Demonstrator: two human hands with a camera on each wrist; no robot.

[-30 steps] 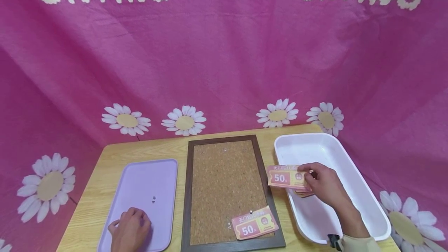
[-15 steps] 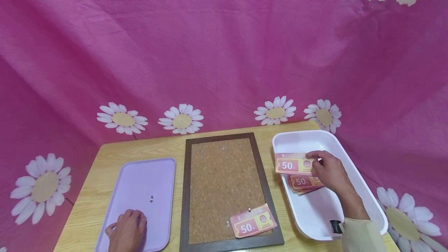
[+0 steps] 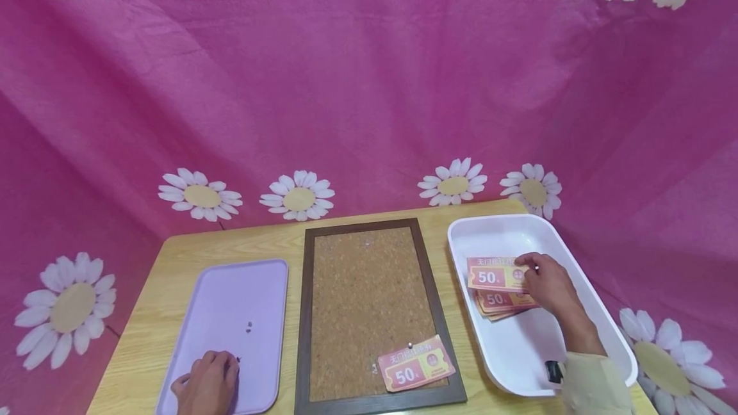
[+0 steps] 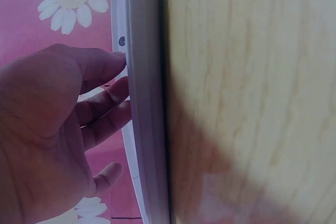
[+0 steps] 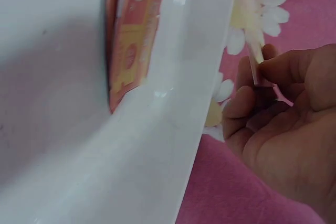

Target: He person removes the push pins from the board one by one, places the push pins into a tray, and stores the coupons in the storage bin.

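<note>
My right hand (image 3: 550,282) pinches a pink and yellow paper coupon (image 3: 490,274) marked 50 by its right end, over the left side of the white basin (image 3: 536,364). In the right wrist view the thumb and fingers (image 5: 294,61) grip the coupon's edge. Beneath it, more coupons (image 3: 500,301) lie stacked in the basin. My left hand (image 3: 206,380) rests at the purple tray (image 3: 230,287), fingers bent toward its surface. Close by its fingertips lies a small dark pin (image 3: 239,358). The tray rim hides the fingertips in the left wrist view.
A brown-framed cork board (image 3: 369,312) lies between tray and basin. Another coupon (image 3: 416,367) with a pushpin (image 3: 410,345) at its top edge sits on the lower right of the board. Small dark pins (image 3: 249,327) lie on the tray. A pink daisy cloth (image 3: 357,95) hangs behind the table.
My right hand has moved the coupon right, from beside the board to over the basin, uncovering the stack below. My left hand has shifted slightly, and a pin shows beside its fingertips.
</note>
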